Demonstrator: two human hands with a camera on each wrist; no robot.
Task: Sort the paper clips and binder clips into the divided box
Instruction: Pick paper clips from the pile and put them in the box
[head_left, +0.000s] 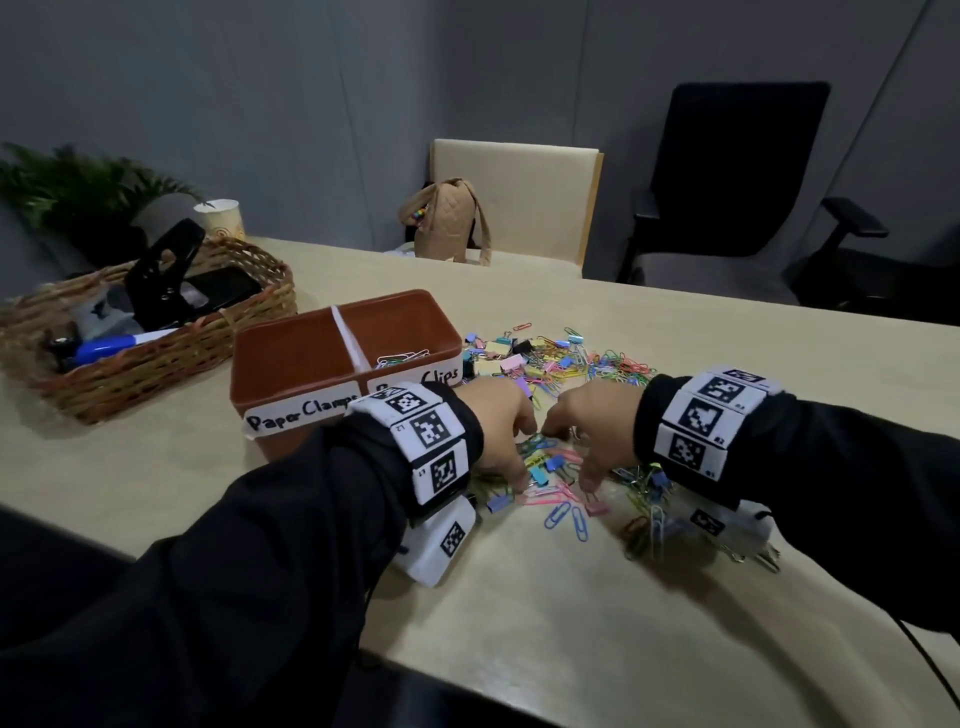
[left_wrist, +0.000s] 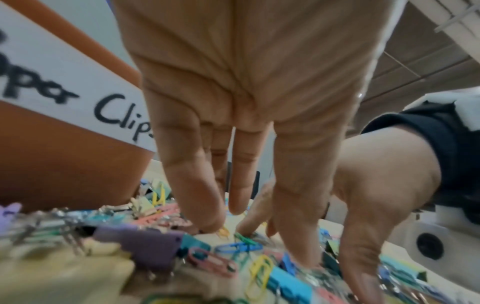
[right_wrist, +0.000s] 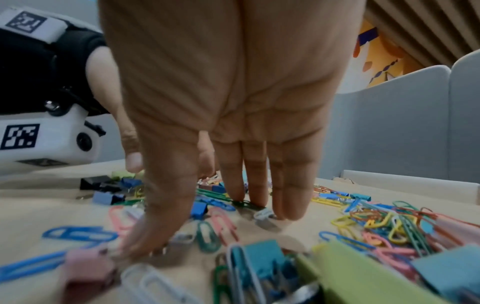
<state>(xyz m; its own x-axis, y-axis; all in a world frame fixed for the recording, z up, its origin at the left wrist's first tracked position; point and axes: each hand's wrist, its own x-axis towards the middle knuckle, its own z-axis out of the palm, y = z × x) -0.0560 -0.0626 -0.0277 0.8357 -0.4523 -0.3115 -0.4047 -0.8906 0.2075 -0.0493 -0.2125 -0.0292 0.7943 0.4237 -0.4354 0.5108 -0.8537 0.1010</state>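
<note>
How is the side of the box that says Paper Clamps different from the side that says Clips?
The Paper Clamps side looks empty, while the Clips side already has some colourful paper clips in it. The Paper Clamps side is on the left, nearer the wicker basket; the Clips side is on the right, nearer the pile of clips on the table. Both share the same brown box, and each wears a white handwritten label.
</note>
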